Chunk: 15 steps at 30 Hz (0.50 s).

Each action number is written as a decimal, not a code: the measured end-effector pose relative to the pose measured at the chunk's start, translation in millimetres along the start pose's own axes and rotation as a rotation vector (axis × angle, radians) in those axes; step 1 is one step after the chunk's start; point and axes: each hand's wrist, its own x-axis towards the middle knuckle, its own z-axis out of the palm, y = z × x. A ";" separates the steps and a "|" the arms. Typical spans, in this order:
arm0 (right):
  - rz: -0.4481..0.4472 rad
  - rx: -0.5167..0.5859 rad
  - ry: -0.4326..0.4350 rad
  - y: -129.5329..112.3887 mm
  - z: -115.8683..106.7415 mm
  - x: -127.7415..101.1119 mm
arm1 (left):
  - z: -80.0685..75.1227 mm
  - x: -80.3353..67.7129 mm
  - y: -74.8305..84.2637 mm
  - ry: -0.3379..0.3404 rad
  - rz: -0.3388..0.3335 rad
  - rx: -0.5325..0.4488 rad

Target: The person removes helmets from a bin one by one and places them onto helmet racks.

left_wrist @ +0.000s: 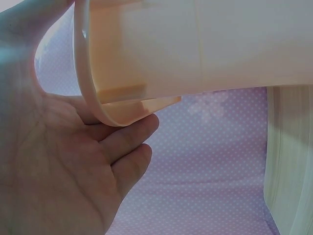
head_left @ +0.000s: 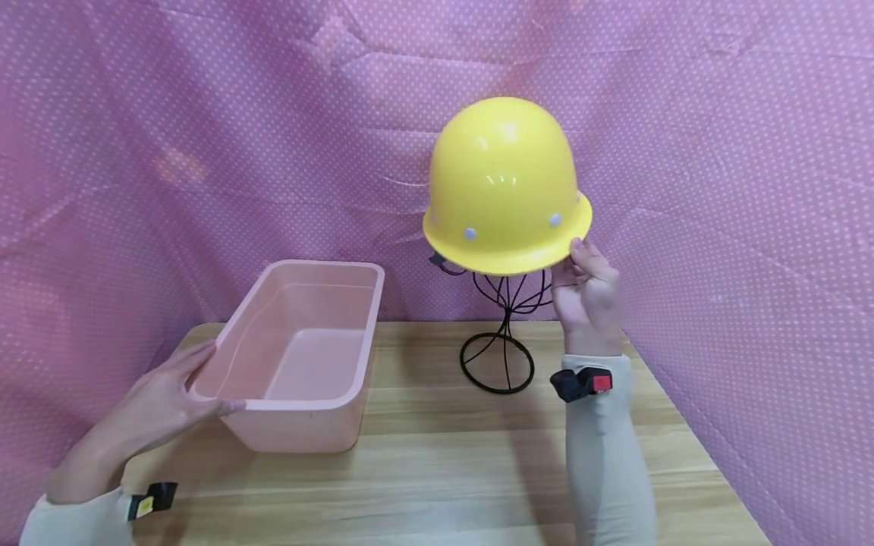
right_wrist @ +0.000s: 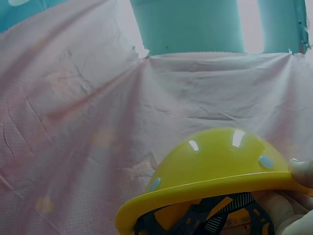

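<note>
A yellow hard hat (head_left: 504, 182) sits over or in front of a black wire stand (head_left: 505, 318), hiding the stand's top; whether the two touch, I cannot tell. My right hand (head_left: 589, 292) pinches the hat's brim at its right side, thumb on top and fingers underneath. In the right wrist view, dark straps (right_wrist: 212, 218) show inside the hard hat (right_wrist: 220, 156). At the left, my left hand (head_left: 160, 402) holds the near left corner of a pink plastic bin (head_left: 307, 428). The left wrist view has its fingers (left_wrist: 132, 139) bent under the bin's rim (left_wrist: 82, 58).
Both the bin and the stand's round base rest on a wooden table (head_left: 437, 478). Behind and at both sides hangs a pink-purple dotted cloth (head_left: 273, 152). The bin's visible floor is bare. Each wrist wears a small black camera (head_left: 576, 384).
</note>
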 end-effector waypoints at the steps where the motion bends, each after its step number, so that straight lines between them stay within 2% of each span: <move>1: -0.002 0.014 0.007 -3.2 -1.9 0.7 | -0.1 -0.1 0.1 0.002 0.001 -0.001; 8: -0.021 0.073 0.057 -21.1 -18.0 -2.5 | -0.3 -0.7 0.5 0.003 0.003 0.005; 15: -0.029 0.106 0.067 -29.4 -35.5 -9.5 | -1.0 0.3 1.0 0.010 0.010 0.010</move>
